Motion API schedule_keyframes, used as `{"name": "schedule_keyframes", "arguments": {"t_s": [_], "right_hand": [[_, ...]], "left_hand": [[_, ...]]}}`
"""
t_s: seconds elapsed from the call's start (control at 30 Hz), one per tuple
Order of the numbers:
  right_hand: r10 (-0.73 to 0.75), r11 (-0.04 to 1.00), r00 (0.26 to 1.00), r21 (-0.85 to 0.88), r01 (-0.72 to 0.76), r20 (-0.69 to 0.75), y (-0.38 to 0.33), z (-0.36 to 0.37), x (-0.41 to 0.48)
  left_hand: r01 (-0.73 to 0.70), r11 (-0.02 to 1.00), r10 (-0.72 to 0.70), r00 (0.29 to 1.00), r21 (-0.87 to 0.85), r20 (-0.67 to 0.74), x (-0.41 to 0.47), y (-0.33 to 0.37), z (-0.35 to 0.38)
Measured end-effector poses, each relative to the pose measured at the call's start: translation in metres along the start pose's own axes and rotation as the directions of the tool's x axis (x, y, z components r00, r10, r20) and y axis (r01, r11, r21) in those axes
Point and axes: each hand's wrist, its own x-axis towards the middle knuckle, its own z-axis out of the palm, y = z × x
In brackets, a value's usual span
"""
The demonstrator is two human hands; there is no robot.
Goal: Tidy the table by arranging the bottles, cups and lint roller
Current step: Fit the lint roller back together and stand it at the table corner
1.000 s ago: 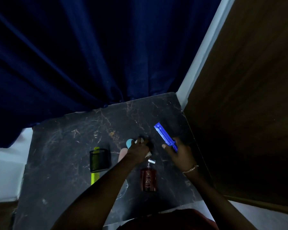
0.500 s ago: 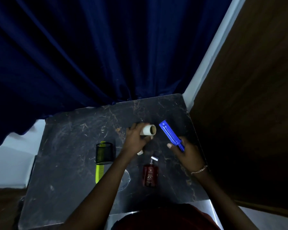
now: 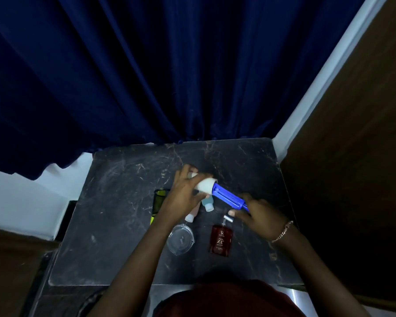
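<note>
My left hand (image 3: 183, 195) grips a white lint roll (image 3: 205, 184) above the middle of the dark marble table (image 3: 114, 225). My right hand (image 3: 260, 219) holds the blue lint roller handle (image 3: 230, 196), whose end sits inside the roll. Under my hands lie a small bottle with a light blue cap (image 3: 208, 205) and a pinkish bottle with a white cap (image 3: 191, 215). A red perfume bottle (image 3: 220, 240) lies flat near the front. A clear glass cup (image 3: 180, 240) stands beside my left forearm.
A dark mesh cup (image 3: 159, 200) with a yellow-green comb (image 3: 151, 219) under it sits left of my left hand. A dark blue curtain (image 3: 169, 76) hangs behind the table. A brown wooden panel (image 3: 352, 156) flanks the right side.
My left hand lifted the white roll off the table and brought it to the blue handle. The handle's end now sits in the roll. The two small bottles came into sight.
</note>
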Motion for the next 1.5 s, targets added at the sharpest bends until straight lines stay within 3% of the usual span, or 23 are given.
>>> {"name": "schedule_keyframes", "arguments": {"t_s": [0.2,0.57,0.7,0.87,1.03,1.33,1.5], "right_hand": [[0.051,0.996,0.992,-0.075,-0.043,0.115,-0.026,-0.004,0.015],[0.021,0.96,0.999,0.279,-0.033,0.047,-0.04,-0.009,0.026],[0.072,0.826,0.987,0.546,-0.14,0.144,-0.031,-0.016,0.019],[0.119,0.726,0.943,0.621,-0.296,0.311,-0.007,-0.013,0.015],[0.085,0.605,0.931,0.724,-0.331,0.355,0.013,-0.012,0.022],[0.171,0.734,0.962,0.623,-0.269,0.213,0.023,-0.01,0.057],[0.298,0.723,0.948,0.622,-0.301,0.113,0.045,0.001,0.096]], "left_hand": [[-0.184,0.982,0.176,0.975,0.05,0.139,-0.009,0.02,-0.001],[-0.202,0.977,0.2,0.979,0.069,0.034,-0.007,0.031,-0.006],[-0.177,0.982,0.177,0.984,0.062,0.002,-0.009,0.025,-0.002],[-0.157,0.985,0.157,0.988,0.07,0.009,-0.006,0.021,0.003],[-0.163,0.982,0.16,0.986,0.099,0.037,0.008,0.024,0.008],[-0.25,0.954,0.23,0.964,0.163,0.135,0.055,0.018,0.025],[-0.122,0.979,0.083,0.971,0.165,0.222,0.078,-0.001,0.032]]}}
